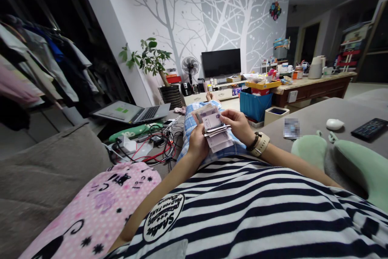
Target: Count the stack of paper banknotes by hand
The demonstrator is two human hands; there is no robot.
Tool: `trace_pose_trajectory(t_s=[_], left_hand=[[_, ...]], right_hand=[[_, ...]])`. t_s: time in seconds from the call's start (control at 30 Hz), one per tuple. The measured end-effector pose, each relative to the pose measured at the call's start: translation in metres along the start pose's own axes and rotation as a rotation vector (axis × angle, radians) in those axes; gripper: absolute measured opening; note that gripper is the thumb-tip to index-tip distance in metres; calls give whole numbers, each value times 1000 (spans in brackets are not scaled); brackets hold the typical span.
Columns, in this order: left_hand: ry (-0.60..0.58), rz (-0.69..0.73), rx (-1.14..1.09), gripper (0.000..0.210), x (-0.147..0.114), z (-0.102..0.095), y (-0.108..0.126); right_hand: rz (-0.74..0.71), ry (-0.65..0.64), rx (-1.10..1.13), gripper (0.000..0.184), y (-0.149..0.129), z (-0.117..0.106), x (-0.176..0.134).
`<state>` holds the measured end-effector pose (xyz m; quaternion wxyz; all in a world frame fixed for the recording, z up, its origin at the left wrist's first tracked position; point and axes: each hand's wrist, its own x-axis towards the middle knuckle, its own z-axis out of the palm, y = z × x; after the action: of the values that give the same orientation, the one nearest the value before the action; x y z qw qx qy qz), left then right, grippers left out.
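Observation:
A fanned stack of banknotes [218,137], mostly pale purple, rests in my left hand [197,142], whose fingers and thumb close around its left side. Behind the purple notes, some brownish ones [198,114] stick out toward the far side. My right hand [238,123] pinches the right edge of the top note between thumb and fingers. A pale watch [263,144] and a dark bracelet sit on my right wrist. Both hands are above my lap, over blue checked cloth [188,118].
To the left lie an open laptop [130,112], tangled cables [163,142] and a pink patterned cushion [121,194]. On the right of the sofa are a green neck pillow [351,162], a white mouse [334,124] and a remote control [370,129]. A cluttered table [315,85] stands beyond.

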<state>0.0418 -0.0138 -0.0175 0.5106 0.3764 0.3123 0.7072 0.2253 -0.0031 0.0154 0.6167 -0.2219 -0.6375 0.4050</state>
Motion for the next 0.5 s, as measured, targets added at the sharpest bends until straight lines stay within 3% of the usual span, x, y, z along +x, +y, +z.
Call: trace_pose_trajectory(t_s=[0.13,0.27,0.4,0.5], left_hand=[[-54,-32,-21,13,-1,4,0],[5,-54,-99,14,-7,12,5],[31,-80,-67,13,-12,13,8],[29,-74,-63,22,-12,13,7]], right_hand=[[7,-11,-56,74,2,-2,-2],[-3,-10,-47,83,5,-3,-1],[-1,83,-69,84,10,-5,4],[36,67,-97,79,13,-7,6]])
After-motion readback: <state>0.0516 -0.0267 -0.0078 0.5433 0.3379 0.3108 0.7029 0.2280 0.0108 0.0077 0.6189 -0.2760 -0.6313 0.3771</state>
